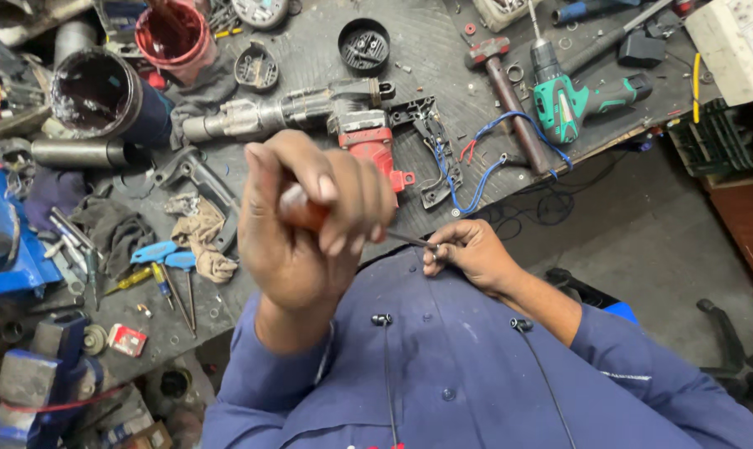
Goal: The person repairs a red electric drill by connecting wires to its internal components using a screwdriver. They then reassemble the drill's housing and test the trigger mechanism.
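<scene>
- Between the two hands, a screwdriver (368, 229) is running lengthwise, handle left, tip right.
- Left hand (310, 220) is wrapping tight around its reddish handle.
- Right hand (468, 254) is pinching a small screw (433, 248) at the tip, nearer that end.
- Beyond both hands, a dismantled red power tool (335, 120) is lying on the bench.

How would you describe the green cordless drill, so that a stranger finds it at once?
Look at the dark workbench, toward its right end. Beside the long hammer and the blue wires lies the cordless drill. It is the only green tool there; the big dismantled tool nearby is grey and red.
</scene>
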`<control>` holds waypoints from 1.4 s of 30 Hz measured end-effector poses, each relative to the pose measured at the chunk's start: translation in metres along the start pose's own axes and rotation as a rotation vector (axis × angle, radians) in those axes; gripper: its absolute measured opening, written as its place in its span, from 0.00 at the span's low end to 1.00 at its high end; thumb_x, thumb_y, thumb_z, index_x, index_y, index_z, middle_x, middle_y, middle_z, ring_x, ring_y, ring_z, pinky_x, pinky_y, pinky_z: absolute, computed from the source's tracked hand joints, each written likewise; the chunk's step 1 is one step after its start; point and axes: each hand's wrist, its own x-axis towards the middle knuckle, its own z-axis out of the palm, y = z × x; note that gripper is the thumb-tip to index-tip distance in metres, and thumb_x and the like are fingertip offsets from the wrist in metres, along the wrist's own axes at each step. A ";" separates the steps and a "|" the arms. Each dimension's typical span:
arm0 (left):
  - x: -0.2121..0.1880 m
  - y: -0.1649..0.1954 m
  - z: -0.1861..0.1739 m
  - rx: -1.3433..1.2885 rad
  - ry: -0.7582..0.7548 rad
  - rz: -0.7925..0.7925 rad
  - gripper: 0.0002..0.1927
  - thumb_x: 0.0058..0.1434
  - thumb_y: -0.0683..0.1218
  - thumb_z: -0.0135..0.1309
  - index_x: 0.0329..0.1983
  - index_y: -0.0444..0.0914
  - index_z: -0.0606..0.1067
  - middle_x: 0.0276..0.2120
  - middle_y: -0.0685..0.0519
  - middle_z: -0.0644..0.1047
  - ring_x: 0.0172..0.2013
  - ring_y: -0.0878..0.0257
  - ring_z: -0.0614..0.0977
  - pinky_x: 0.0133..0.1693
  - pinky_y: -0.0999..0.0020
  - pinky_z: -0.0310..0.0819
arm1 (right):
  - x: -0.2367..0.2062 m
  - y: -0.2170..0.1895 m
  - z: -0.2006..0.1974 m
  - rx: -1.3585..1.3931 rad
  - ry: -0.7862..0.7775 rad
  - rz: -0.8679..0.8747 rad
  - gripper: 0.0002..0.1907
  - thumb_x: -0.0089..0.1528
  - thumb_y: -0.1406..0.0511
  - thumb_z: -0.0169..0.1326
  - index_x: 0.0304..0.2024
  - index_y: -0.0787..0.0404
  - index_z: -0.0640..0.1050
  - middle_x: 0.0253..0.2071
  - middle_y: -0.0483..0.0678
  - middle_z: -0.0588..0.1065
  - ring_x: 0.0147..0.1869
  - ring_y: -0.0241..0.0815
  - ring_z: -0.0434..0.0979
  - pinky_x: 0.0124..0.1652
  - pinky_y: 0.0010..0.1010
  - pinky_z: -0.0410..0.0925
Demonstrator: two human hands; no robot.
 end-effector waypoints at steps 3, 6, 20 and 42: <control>0.009 0.012 -0.005 -0.118 -0.095 -0.071 0.30 0.83 0.61 0.24 0.41 0.40 0.72 0.14 0.58 0.65 0.15 0.67 0.64 0.23 0.68 0.61 | 0.004 -0.014 0.000 -0.044 0.008 0.107 0.08 0.61 0.71 0.61 0.41 0.69 0.81 0.36 0.56 0.82 0.37 0.47 0.86 0.39 0.37 0.79; 0.015 0.031 -0.005 0.035 -0.008 0.012 0.28 0.78 0.61 0.29 0.39 0.40 0.74 0.14 0.58 0.68 0.15 0.67 0.64 0.20 0.68 0.62 | 0.008 -0.033 -0.004 -0.381 0.072 0.048 0.08 0.62 0.70 0.60 0.42 0.68 0.83 0.36 0.53 0.84 0.40 0.41 0.85 0.43 0.30 0.78; -0.049 -0.070 -0.149 2.210 0.230 0.302 0.12 0.61 0.41 0.58 0.47 0.39 0.75 0.41 0.47 0.79 0.41 0.46 0.81 0.45 0.51 0.74 | 0.029 -0.094 -0.071 -1.054 0.155 -0.201 0.11 0.59 0.65 0.65 0.44 0.61 0.85 0.40 0.48 0.83 0.43 0.37 0.82 0.44 0.28 0.72; -0.074 -0.199 -0.065 1.940 0.182 -0.100 0.11 0.62 0.43 0.61 0.47 0.39 0.77 0.42 0.53 0.81 0.40 0.55 0.81 0.42 0.61 0.76 | 0.072 -0.111 -0.079 -1.595 -0.444 -0.884 0.18 0.59 0.58 0.63 0.51 0.55 0.81 0.61 0.46 0.74 0.63 0.51 0.69 0.60 0.48 0.62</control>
